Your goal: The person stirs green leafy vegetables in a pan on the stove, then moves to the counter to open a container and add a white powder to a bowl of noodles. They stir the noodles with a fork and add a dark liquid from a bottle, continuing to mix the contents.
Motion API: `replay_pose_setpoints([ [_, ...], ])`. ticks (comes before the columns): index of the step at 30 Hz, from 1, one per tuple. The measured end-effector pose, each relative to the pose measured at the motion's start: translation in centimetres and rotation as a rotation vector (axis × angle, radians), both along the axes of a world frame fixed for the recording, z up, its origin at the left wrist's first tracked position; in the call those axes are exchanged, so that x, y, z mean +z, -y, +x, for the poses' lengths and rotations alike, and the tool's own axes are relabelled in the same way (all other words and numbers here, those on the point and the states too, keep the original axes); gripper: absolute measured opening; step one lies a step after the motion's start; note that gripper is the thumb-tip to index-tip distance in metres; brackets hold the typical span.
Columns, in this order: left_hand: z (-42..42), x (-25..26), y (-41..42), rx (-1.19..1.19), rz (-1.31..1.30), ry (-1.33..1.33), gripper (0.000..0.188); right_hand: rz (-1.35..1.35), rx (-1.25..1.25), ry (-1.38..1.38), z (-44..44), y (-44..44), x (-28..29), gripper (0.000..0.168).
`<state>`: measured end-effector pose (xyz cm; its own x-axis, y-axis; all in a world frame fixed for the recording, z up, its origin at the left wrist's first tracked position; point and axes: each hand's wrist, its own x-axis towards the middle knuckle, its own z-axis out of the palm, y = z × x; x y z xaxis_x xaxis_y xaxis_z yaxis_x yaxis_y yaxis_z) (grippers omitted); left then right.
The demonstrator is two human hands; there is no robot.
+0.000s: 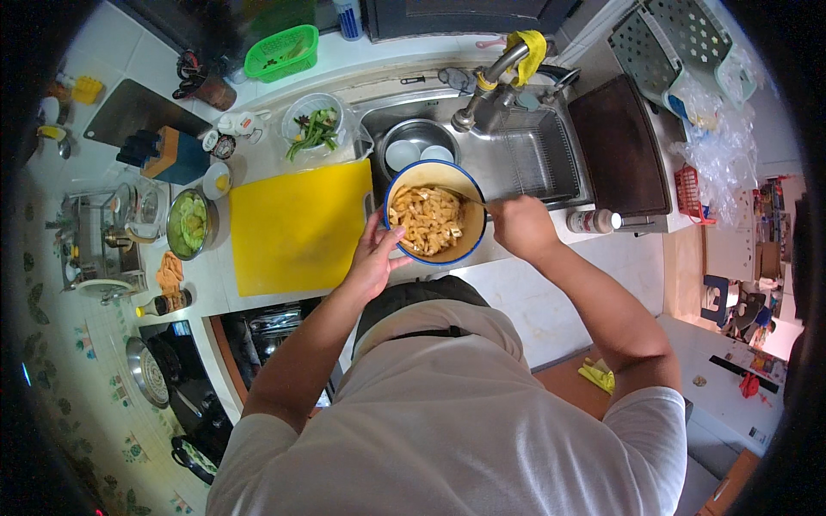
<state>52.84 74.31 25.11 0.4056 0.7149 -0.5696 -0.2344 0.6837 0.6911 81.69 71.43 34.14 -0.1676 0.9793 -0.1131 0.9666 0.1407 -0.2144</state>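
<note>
A blue-rimmed bowl (478,187) is held over the front edge of the sink, filled with diced, sauce-coated pieces of food (426,219). My left hand (374,255) grips its left side, the thumb over the rim. In my closed right hand (524,226) is the handle of a metal utensil (459,192); its far end is buried in the food, so I cannot tell its kind. Left of the bowl lies a yellow cutting board (297,226). Behind it, a steel basin (419,129) with two white bowls stands in the sink.
The steel sink (481,155) has a faucet (484,90) draped with a yellow cloth. A seasoning jar (590,221) lies at the counter's right. Leftward are a metal bowl of sliced green vegetable (190,226), a knife block (174,155) and a cooktop (187,380). Green beans (316,132) fill a plastic tub.
</note>
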Motion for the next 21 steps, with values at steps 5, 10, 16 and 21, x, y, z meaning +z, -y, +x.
replay_pose_setpoints([
  [5,1.0,0.1,0.3,0.051,0.038,-0.046,0.069,-0.440,-0.570,-0.520,-0.3,1.5,-2.8,0.015],
  [10,1.4,-0.5,-0.1,0.084,0.021,-0.058,0.073,-0.619,-0.890,-0.893,-2.9,1.0,-1.5,0.016],
  [16,1.1,-0.5,-0.5,0.098,-0.028,-0.026,0.073,0.164,0.010,-0.149,-1.9,1.6,0.9,0.018],
  [21,1.0,0.0,-0.1,0.044,0.024,-0.049,0.073,0.275,0.114,0.129,-1.2,0.4,1.1,0.023],
])
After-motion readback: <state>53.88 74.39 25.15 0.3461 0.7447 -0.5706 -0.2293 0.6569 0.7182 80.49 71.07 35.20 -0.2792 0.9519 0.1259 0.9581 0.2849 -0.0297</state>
